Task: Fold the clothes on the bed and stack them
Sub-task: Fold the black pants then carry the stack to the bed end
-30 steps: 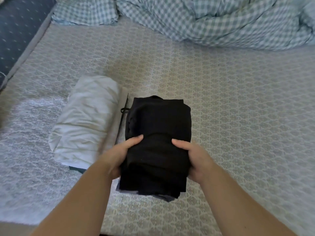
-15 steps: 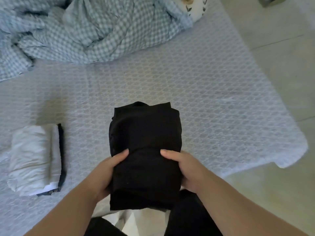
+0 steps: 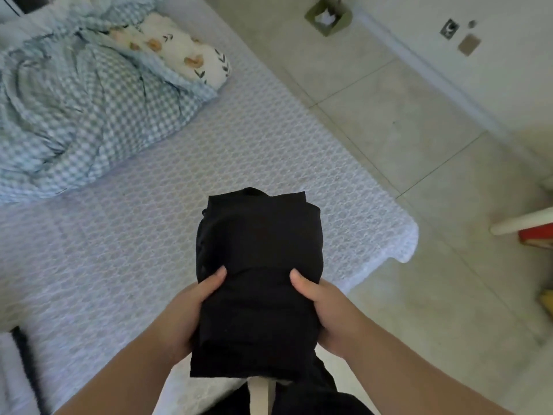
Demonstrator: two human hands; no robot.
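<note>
The person is carrying a folded black bundle (image 3: 257, 283), lifted off the bed (image 3: 209, 187) and held over its near corner. The left hand (image 3: 191, 313) and the right hand (image 3: 323, 310) are each clasping a side, thumbs lying on top. Folding looks finished; stacking is in hand. Next, I'd say, it needs setting down squarely without the folds slipping. Compared with a second ago, the view is swinging right: the white folded pile (image 3: 12, 375) is sliding to the left edge, and the floor (image 3: 419, 145) is now showing.
</note>
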